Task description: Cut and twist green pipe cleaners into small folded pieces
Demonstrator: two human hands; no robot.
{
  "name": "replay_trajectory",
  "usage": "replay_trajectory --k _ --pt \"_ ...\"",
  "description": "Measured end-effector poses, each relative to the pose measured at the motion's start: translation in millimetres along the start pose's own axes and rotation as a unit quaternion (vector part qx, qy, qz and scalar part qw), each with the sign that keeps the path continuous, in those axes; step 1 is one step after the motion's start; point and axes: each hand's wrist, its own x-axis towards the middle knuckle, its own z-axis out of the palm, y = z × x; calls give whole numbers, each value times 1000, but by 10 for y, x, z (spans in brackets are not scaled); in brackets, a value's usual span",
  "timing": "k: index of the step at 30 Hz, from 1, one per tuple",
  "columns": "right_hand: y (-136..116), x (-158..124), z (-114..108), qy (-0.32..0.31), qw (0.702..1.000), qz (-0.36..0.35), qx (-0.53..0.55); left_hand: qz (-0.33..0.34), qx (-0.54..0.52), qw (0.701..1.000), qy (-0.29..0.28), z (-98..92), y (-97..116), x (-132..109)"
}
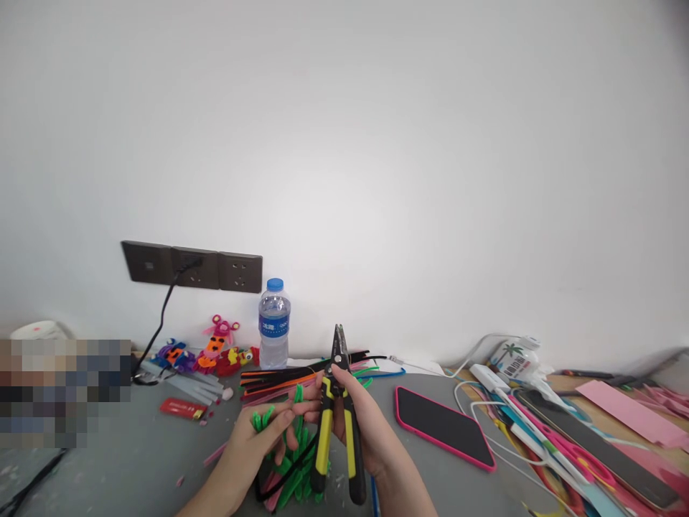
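My right hand point(369, 416) is wrapped round wire strippers point(324, 438) with yellow-and-black handles. Their dark jaws point up toward the wall, and the handles are spread apart. Short green pipe cleaner pieces point(263, 419) stick out of my curled left hand point(252, 445), with another green piece point(299, 392) upright at its fingertips. The fingertips of both hands are close together in front of the strippers' left side. Below them lies a pile of green pipe cleaners point(293, 485), partly hidden by the hands and handles. Long black, orange and pink pipe cleaners point(263, 380) lie behind.
A water bottle point(274, 327) stands against the wall beside fuzzy figures point(218, 348). A red packet point(181, 408) and glue sticks point(199, 388) lie left. To the right are a pink-cased phone point(444, 427), white cables and pink scissors point(586, 463). A black cord point(162, 316) hangs from the socket.
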Motion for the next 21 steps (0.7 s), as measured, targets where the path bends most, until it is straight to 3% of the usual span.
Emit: replay_trajectory --k 10,15,18,21 --pt "5 -3 -22 -27 999 15 18 -34 -66 997 -7 39 66 -23" --pt "-3 -10 -1 -35 999 28 31 -84 -200 972 86 40 64 -10" --pt "-9 -12 -2 -36 999 27 31 -77 -256 953 144 24 91 21" --pt "-7 -6 -26 -31 999 27 33 -59 -255 955 142 19 105 35"
